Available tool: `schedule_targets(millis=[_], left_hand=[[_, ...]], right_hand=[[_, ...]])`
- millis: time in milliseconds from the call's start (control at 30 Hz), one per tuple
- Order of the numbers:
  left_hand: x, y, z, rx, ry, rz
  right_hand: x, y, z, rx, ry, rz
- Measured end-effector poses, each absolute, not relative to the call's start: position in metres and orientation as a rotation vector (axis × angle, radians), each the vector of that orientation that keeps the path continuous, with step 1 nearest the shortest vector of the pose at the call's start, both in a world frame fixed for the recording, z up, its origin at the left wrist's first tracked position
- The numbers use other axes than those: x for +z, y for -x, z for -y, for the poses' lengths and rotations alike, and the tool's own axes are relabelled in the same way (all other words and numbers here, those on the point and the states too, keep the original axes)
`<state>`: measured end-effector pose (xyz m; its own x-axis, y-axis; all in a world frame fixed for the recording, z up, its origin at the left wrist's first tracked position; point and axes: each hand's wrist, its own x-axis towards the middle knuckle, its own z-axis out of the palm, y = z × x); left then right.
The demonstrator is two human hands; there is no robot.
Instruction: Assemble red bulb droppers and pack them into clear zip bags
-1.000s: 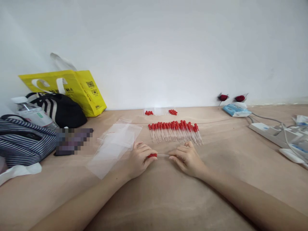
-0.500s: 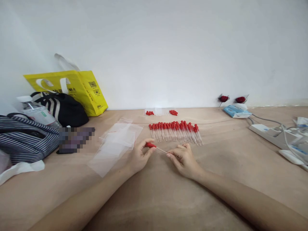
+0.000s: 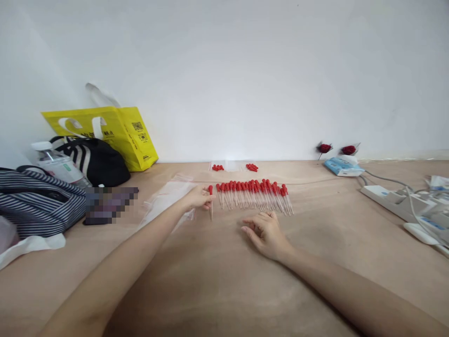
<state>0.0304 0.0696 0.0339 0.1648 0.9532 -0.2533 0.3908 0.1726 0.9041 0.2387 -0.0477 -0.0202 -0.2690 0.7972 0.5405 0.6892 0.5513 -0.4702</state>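
Note:
My left hand (image 3: 200, 198) pinches a glass dropper (image 3: 211, 190) with a red rubber bulb. The dropper's bulb points to the wall and its thin clear tube toward me. It is at the left end of a row of several similar droppers (image 3: 252, 187), whose bulbs all face away from me. Nearer to me, my right hand (image 3: 264, 234) rests on the table with nothing in it, its fingers loosely bent and the thumb apart from them. Clear zip bags (image 3: 157, 208) lie partly hidden under my left hand and forearm.
Against the wall are bags with red bulbs (image 3: 217, 167) in them. A yellow bag (image 3: 129, 140), a black bag (image 3: 101, 161), a bottle (image 3: 63, 168) and a striped pouch (image 3: 45, 206) stand left. On the right are a tissue pack (image 3: 342, 166) and a power strip (image 3: 393, 199).
My left hand has carried the dropper away from me to the row's left end, turning it lengthwise. My right hand has let go of the tube and stayed in place.

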Motion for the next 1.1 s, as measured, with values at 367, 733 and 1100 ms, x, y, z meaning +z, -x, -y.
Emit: schedule_targets(millis=[367, 733, 1100], left_hand=[[0.026, -0.045, -0.124, 0.41, -1.424, -1.593], [0.024, -0.037, -0.124, 0.434, -1.483, -1.617], [0.041, -0.001, -0.106, 0.634, -1.879, -1.632]], right_hand=[[-0.024, -0.255, 0.041, 0.132, 1.29, 2.024], [-0.019, -0.254, 0.043, 0.118, 1.306, 2.109], [-0.018, -0.26, 0.041, 0.116, 1.322, 2.125]])
